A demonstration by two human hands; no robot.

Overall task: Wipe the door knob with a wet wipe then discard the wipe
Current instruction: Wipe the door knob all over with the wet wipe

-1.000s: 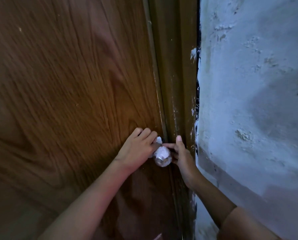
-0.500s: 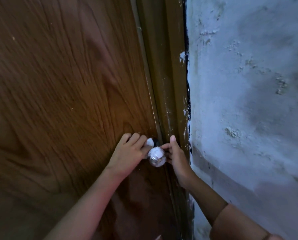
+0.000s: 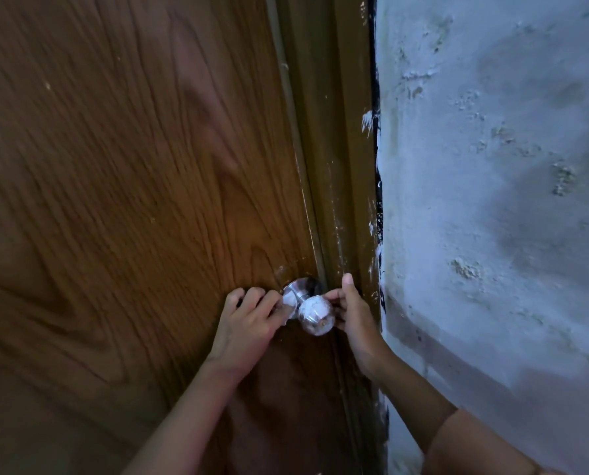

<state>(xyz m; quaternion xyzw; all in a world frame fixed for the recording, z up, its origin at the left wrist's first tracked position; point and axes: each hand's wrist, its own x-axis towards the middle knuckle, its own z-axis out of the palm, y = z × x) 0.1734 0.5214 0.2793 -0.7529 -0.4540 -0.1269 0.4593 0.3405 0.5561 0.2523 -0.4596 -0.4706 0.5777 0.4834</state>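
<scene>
The round silver metal door knob (image 3: 315, 315) juts from the brown wood-grain door (image 3: 132, 183) toward us, its stem running back to the door. Our hands flank it: our left hand (image 3: 248, 325) pinches the white wet wipe (image 3: 289, 299) against the stem, nearer the door; our right hand (image 3: 353, 311) cups the knob's far side.

Left hand (image 3: 252, 323) reaches forward with fingers curled and knuckles up, while right hand (image 3: 353, 315) faces it, thumb raised, both forearms extended and converging.
</scene>
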